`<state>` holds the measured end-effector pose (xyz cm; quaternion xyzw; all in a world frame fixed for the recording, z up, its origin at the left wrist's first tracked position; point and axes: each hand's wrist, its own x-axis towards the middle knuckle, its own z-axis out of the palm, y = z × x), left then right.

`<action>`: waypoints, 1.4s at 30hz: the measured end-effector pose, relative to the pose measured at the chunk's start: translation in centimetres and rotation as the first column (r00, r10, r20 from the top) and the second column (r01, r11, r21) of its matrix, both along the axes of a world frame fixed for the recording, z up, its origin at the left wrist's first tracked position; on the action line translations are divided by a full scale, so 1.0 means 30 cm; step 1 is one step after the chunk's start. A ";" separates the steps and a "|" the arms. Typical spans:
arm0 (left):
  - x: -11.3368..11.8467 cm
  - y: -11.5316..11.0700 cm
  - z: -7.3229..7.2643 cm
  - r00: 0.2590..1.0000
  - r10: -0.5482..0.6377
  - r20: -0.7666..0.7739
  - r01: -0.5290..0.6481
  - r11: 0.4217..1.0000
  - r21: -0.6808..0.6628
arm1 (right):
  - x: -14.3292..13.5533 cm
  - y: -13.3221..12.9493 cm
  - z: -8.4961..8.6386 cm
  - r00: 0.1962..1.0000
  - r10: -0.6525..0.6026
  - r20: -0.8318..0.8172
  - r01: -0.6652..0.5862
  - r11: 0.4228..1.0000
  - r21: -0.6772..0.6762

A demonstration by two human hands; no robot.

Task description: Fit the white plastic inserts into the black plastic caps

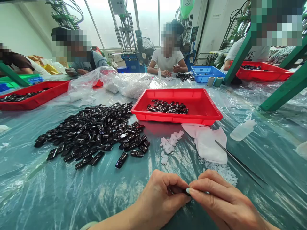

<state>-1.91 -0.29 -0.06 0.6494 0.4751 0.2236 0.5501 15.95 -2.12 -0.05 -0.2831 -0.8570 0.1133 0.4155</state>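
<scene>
Near the bottom centre, my left hand (159,198) pinches a small dark piece, mostly hidden by the fingers. My right hand (223,199) meets it there, its fingertips closed on a small white bit at the dark piece. Beyond my left hand spreads a big pile of glossy black pieces (96,127), with one piece (121,160) lying at its near edge. Small white pads (169,143) lie in front of the red tray (177,118). Past my right hand are a white cloth (211,143), tweezers (240,163) and scattered clear bits (223,172).
Black parts lie in the red tray. A translucent bottle (242,130) rests on its side at the right. Green posts (285,86) stand at the right edge. Across the table, a person in a white shirt (167,59) works beside a blue tray (208,74). Others sit at left and right.
</scene>
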 end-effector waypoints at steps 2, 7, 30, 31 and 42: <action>-0.001 -0.001 -0.001 1.000 0.002 0.001 -0.002 1.000 0.005 | 0.002 0.000 0.015 1.000 0.001 0.009 -0.001 1.000 0.001; -0.001 0.000 -0.002 1.000 0.003 0.015 -0.003 1.000 -0.007 | 0.000 0.001 0.014 1.000 -0.006 0.010 0.006 1.000 0.017; -0.002 0.040 0.031 0.959 0.113 0.261 0.022 0.886 -0.464 | 0.119 0.041 0.061 0.863 -0.008 0.505 0.229 0.897 -0.377; -0.002 0.040 0.033 0.955 0.121 0.270 0.022 0.880 -0.474 | 0.118 0.037 0.062 0.853 0.010 0.521 0.215 0.905 -0.368; -0.005 0.039 0.037 0.950 0.125 0.287 0.037 0.865 -0.500 | 0.095 0.019 0.038 0.791 0.004 0.612 0.224 0.929 -0.295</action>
